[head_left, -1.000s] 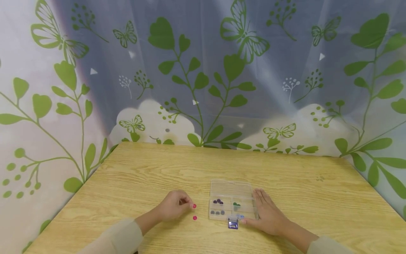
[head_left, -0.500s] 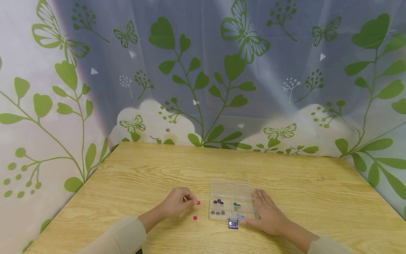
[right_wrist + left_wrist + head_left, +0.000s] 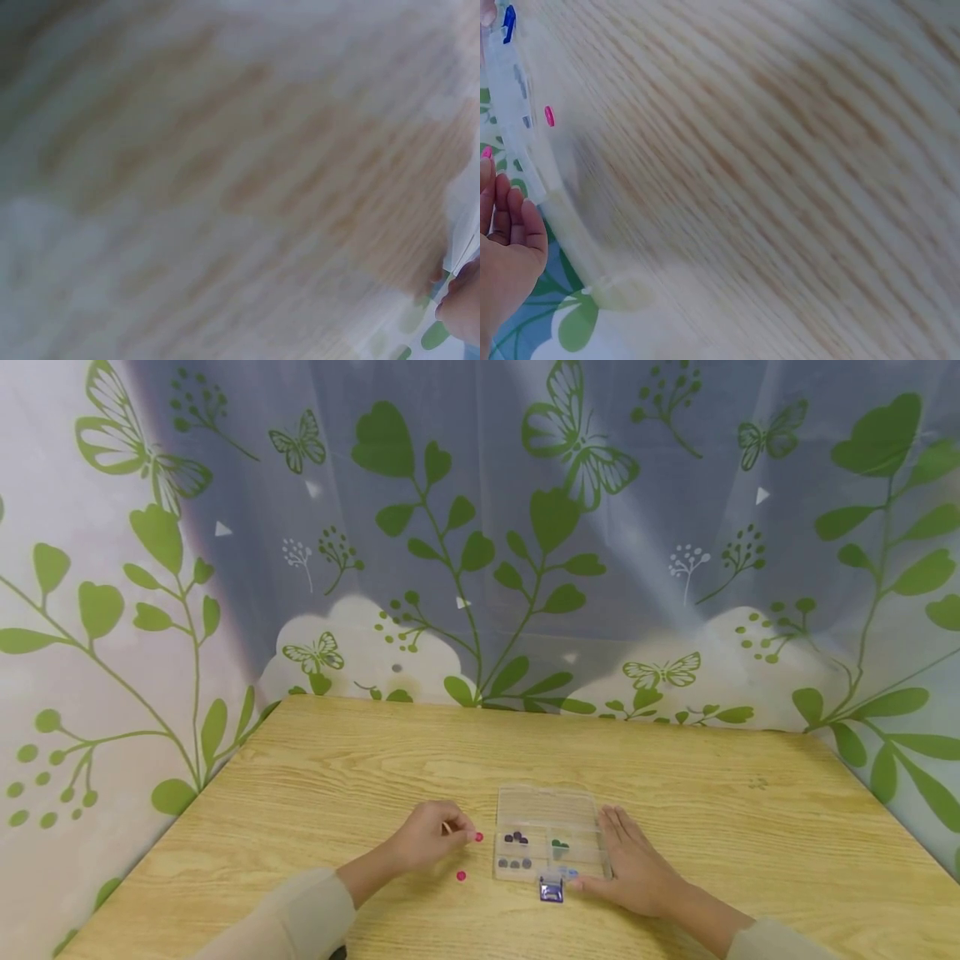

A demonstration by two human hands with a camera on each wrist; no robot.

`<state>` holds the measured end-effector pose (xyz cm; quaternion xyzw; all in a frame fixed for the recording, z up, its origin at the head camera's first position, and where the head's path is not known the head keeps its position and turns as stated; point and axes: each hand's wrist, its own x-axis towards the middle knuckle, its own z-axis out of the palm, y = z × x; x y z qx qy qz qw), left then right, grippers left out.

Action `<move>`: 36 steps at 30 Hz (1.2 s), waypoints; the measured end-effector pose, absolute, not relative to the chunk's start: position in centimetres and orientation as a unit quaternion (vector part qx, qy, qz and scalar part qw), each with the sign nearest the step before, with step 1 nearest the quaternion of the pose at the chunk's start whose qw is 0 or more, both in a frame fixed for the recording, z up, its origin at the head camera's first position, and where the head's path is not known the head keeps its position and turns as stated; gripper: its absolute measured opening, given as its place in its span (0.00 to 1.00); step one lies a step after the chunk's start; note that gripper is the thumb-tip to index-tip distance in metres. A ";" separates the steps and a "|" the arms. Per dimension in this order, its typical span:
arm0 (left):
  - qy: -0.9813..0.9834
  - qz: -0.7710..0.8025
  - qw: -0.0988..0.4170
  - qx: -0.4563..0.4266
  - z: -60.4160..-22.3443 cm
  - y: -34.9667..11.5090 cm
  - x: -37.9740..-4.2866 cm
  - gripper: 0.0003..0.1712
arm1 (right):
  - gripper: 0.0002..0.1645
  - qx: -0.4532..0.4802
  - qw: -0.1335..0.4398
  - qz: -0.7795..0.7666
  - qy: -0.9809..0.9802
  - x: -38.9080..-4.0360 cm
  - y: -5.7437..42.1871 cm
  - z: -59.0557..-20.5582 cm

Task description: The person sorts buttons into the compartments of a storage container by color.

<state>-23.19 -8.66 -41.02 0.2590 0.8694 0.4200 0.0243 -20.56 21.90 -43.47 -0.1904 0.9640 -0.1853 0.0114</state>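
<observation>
My left hand (image 3: 431, 835) pinches a small pink bead (image 3: 479, 837) between thumb and fingertips, just left of a clear plastic box (image 3: 551, 806) with its lid raised. A second pink bead (image 3: 461, 876) lies on the table below that hand; the left wrist view shows it too, as a pink disc (image 3: 549, 115). Dark purple beads (image 3: 517, 837), grey beads (image 3: 514, 863), green beads (image 3: 559, 844) and light blue beads (image 3: 572, 873) sit in separate compartments. My right hand (image 3: 637, 868) rests against the box's right side, fingers straight and thumb by the front corner.
A dark blue, shiny square clasp (image 3: 551, 890) hangs at the front edge of the box. The wooden table (image 3: 360, 752) reaches back to a curtain (image 3: 480, 568) printed with green leaves and butterflies.
With the pink bead in its fingers, my left hand has moved right and slightly away, closer to the box. The right hand and the box have stayed put.
</observation>
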 end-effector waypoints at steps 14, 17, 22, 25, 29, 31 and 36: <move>0.867 0.425 0.026 0.261 -40.5 -7.1 -23.3 0.04 | 0.65 -0.188 0.008 -0.193 0.963 -20.6 21.9 -43.8; 0.865 0.428 0.023 0.263 -40.5 -6.7 -23.4 0.05 | 0.65 -0.189 0.008 -0.192 0.963 -20.6 21.9 -43.8; 0.862 0.431 0.024 0.265 -40.4 -6.0 -23.4 0.04 | 0.65 -0.192 0.005 -0.188 0.963 -20.6 21.9 -43.8; 0.859 0.437 0.025 0.265 -40.2 -5.5 -23.4 0.04 | 0.65 -0.192 0.005 -0.189 0.963 -20.6 21.9 -43.8; 0.858 0.441 0.029 0.263 -40.1 -4.8 -23.4 0.03 | 0.65 -0.190 0.006 -0.189 0.963 -20.6 21.8 -43.7; 0.858 0.440 0.029 0.263 -40.1 -4.5 -23.5 0.03 | 0.65 -0.189 0.006 -0.188 0.964 -20.6 21.8 -43.7; 0.856 0.442 0.030 0.265 -39.8 -3.7 -23.4 0.03 | 0.65 -0.191 -0.002 -0.186 0.964 -20.6 21.9 -43.8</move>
